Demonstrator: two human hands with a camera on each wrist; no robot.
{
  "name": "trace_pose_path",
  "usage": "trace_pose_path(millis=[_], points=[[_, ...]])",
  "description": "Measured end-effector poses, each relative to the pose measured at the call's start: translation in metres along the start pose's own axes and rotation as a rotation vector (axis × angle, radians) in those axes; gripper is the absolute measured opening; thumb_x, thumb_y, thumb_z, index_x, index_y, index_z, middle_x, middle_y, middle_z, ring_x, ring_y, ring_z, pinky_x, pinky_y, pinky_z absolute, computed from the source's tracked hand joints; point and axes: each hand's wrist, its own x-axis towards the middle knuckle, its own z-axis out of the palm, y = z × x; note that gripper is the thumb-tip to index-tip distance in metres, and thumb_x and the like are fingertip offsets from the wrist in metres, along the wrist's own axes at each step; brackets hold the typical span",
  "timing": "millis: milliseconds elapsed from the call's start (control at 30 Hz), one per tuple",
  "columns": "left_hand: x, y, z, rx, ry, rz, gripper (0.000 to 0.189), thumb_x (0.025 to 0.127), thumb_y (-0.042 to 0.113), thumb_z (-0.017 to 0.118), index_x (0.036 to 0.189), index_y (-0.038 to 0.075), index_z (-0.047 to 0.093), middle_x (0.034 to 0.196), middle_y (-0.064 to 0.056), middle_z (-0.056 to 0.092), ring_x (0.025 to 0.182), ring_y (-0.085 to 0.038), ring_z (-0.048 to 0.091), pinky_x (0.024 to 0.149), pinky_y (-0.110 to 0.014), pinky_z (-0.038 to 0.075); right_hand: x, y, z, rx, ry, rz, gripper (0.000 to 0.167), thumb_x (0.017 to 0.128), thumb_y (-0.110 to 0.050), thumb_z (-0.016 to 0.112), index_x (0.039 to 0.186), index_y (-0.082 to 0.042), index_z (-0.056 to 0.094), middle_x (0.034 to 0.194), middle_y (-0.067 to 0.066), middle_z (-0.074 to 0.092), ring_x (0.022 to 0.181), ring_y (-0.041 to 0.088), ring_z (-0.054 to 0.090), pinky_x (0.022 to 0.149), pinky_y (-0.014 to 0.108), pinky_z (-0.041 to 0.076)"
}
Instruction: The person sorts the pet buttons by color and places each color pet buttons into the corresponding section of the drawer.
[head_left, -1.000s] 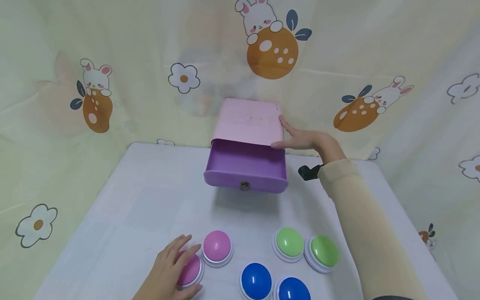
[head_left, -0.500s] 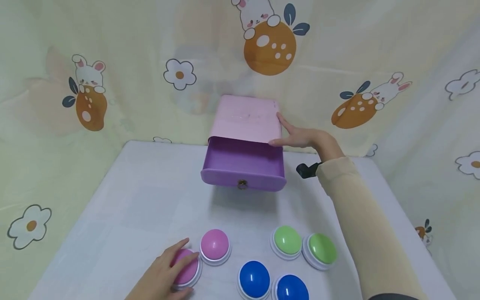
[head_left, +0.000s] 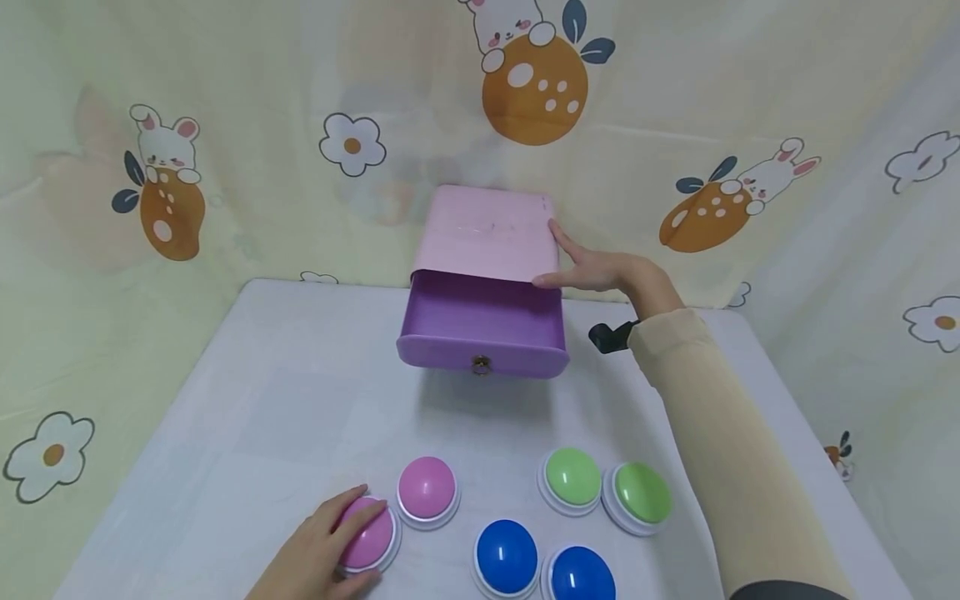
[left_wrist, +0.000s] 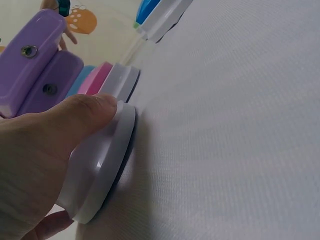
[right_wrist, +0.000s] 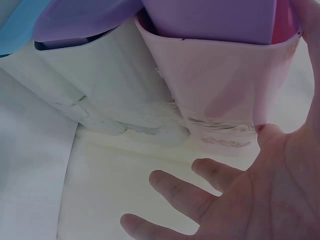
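Lower left: my left hand (head_left: 315,546) has narrowed round pink button (head_left: 377,540), grip seemingly secure. Upper centre: right hand (head_left: 596,269), spread wide, touches pink box (head_left: 486,232).

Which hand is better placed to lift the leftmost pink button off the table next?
The left hand, most likely: its thumb and fingers are around the leftmost pink button. The right hand is farther back, touching the side of the pink case.
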Motion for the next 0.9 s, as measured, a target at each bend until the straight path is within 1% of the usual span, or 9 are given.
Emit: trace_pose_path(millis=[167,267,367,567,600,700,800,900], points=[[0.002,0.001,-0.003,-0.004,0.019,0.021,0.079,0.059,0.047,0.085,0.130,0.029,0.056,0.126,-0.004,0.057,0.110,-0.018,0.059,0.082,-0.034,0.055,0.001,0.000,0.000,-0.003,-0.001,-0.013,0.110,0.080,-0.065,0.059,0.140,-0.044,-0.031,0.158,0.001,-0.023,0.147,0.033,-0.008,0.115,0.062,0.007],[0.003,0.002,-0.005,-0.004,0.014,0.019,0.078,0.059,0.047,0.086,0.129,0.029,0.057,0.125,-0.003,0.058,0.110,-0.018,0.059,0.083,-0.033,0.056,0.001,0.000,0.000,-0.004,-0.001,-0.021,0.110,0.081,-0.065,0.058,0.140,-0.043,-0.031,0.157,0.002,-0.024,0.147,0.034,-0.008,0.115,0.062,0.006],[0.003,0.003,-0.007,-0.004,-0.020,0.000,0.076,0.061,0.049,0.084,0.129,0.030,0.056,0.125,-0.003,0.057,0.110,-0.017,0.058,0.083,-0.034,0.056,0.001,-0.001,0.000,-0.001,0.000,-0.018,0.110,0.081,-0.065,0.059,0.140,-0.043,-0.031,0.157,0.001,-0.024,0.147,0.033,-0.008,0.115,0.061,0.006],[0.004,0.005,-0.012,-0.017,-0.128,-0.066,0.073,0.066,0.053,0.080,0.131,0.033,0.053,0.129,-0.001,0.055,0.112,-0.016,0.057,0.084,-0.035,0.055,-0.002,-0.003,0.001,-0.007,0.002,-0.018,0.109,0.082,-0.063,0.059,0.141,-0.042,-0.031,0.157,0.001,-0.024,0.147,0.034,-0.007,0.115,0.061,0.007],[0.004,0.005,-0.013,-0.021,-0.137,-0.069,0.073,0.066,0.053,0.080,0.131,0.033,0.054,0.129,-0.001,0.055,0.112,-0.017,0.057,0.085,-0.035,0.055,-0.003,-0.003,0.000,-0.007,0.000,-0.019,0.109,0.082,-0.062,0.058,0.141,-0.042,-0.031,0.157,0.001,-0.024,0.147,0.034,-0.008,0.115,0.062,0.007],[0.004,0.006,-0.014,-0.024,-0.142,-0.054,0.072,0.066,0.053,0.080,0.131,0.032,0.054,0.128,-0.001,0.055,0.111,-0.017,0.058,0.084,-0.034,0.055,-0.003,-0.004,0.000,-0.003,-0.004,-0.019,0.108,0.083,-0.061,0.059,0.141,-0.042,-0.031,0.157,0.002,-0.024,0.147,0.035,-0.008,0.114,0.062,0.007],[0.003,0.006,-0.014,-0.021,-0.113,-0.010,0.071,0.066,0.053,0.080,0.129,0.031,0.056,0.127,-0.002,0.057,0.109,-0.017,0.059,0.083,-0.034,0.056,-0.002,-0.004,0.000,-0.001,-0.010,-0.012,0.108,0.083,-0.061,0.059,0.141,-0.042,-0.031,0.157,0.002,-0.024,0.147,0.035,-0.008,0.114,0.063,0.007],[0.004,0.007,-0.015,-0.017,-0.101,0.018,0.070,0.068,0.055,0.078,0.130,0.033,0.054,0.126,-0.001,0.057,0.107,-0.016,0.060,0.081,-0.033,0.056,-0.002,-0.003,0.000,-0.001,-0.012,-0.004,0.108,0.083,-0.060,0.058,0.140,-0.042,-0.032,0.157,0.003,-0.024,0.147,0.036,-0.008,0.113,0.064,0.008]])
